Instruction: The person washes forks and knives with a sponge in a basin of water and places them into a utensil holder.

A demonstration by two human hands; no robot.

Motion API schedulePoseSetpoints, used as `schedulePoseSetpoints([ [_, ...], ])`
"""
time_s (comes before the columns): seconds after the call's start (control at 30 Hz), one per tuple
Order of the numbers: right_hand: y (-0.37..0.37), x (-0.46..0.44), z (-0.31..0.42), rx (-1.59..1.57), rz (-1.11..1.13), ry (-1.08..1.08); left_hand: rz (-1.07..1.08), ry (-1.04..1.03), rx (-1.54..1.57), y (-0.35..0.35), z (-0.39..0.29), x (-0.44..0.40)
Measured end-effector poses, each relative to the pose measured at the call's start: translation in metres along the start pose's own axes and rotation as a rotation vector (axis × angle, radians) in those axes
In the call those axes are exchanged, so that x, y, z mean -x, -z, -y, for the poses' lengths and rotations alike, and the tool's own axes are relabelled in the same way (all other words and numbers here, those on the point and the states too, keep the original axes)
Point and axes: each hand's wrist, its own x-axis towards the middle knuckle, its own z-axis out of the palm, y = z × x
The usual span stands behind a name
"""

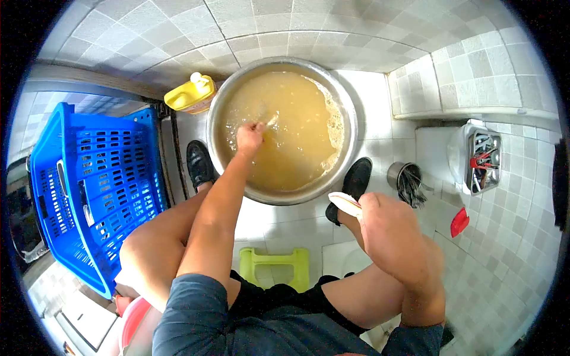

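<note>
My left hand [250, 137] reaches over a wide metal basin [351, 121] of cloudy yellowish water [285, 154]. Its fingers are curled together at the surface. A small whitish thing [272, 121] shows just past the fingertips; I cannot make out what it is or whether the hand grips it. To the right of the basin, my right hand [386, 228] is closed on a thin white dish-like thing [345, 204], seen nearly edge-on. Most of it is covered by the fingers. Foam lies along the water's right edge.
A yellow jug [193, 95] stands left of the basin, beside a blue plastic crate [113, 178]. To the right are a metal pot of utensils [408, 181], a cutlery holder [484, 160] and a red object [459, 222]. A green stool [275, 259] is below.
</note>
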Motion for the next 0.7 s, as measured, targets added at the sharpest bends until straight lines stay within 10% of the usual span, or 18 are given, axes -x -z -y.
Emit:
schedulePoseSetpoints([
  [0.07, 0.002, -0.002, -0.002, 0.023, 0.101, -0.030, -0.311, -0.106, -0.544, 0.003, -0.006, -0.008],
  [0.2, 0.002, -0.003, -0.009, -0.011, -0.009, -0.022, -0.471, -0.321, -0.630, -0.003, -0.034, -0.001],
  [0.7, 0.017, 0.004, -0.018, 0.044, 0.235, -0.205, 0.028, -0.116, -0.897, -0.104, -0.068, -0.049],
])
